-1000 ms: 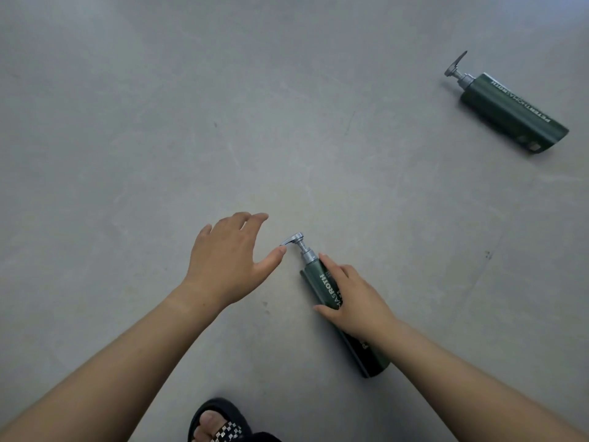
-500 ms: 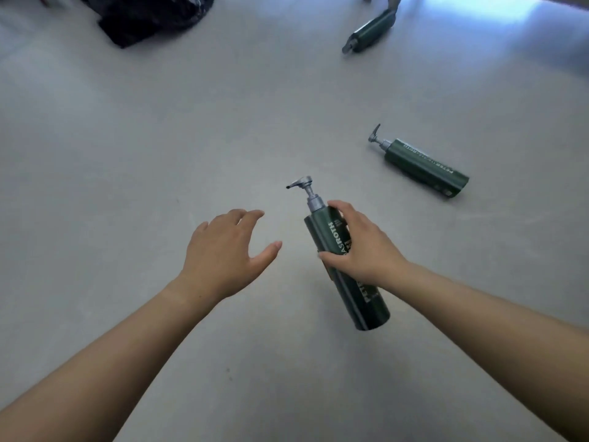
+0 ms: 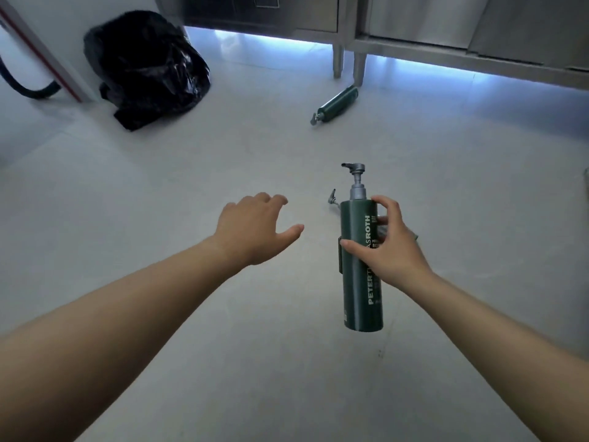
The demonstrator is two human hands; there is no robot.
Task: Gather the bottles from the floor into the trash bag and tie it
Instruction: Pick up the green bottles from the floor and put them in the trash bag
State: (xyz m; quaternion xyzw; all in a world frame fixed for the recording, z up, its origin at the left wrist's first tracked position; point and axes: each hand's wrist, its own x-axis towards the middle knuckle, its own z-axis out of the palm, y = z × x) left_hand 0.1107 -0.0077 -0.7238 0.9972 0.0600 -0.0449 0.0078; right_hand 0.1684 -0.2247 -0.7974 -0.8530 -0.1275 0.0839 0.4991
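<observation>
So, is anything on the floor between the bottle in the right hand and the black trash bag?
Nothing visible does. The floor from the bottle in the right hand to the trash bag is bare. The left hand is open beside the bottle, and the second bottle lies off to the right, near a cabinet leg.

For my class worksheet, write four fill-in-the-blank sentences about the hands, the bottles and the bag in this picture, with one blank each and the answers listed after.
1. The right hand grips a pump bottle coloured dark ___.
2. The left hand is open and holds ___.
3. A second bottle lies on its ___ by a cabinet leg.
4. The trash bag is ___ in colour.
Missing words: green; nothing; side; black.
</observation>
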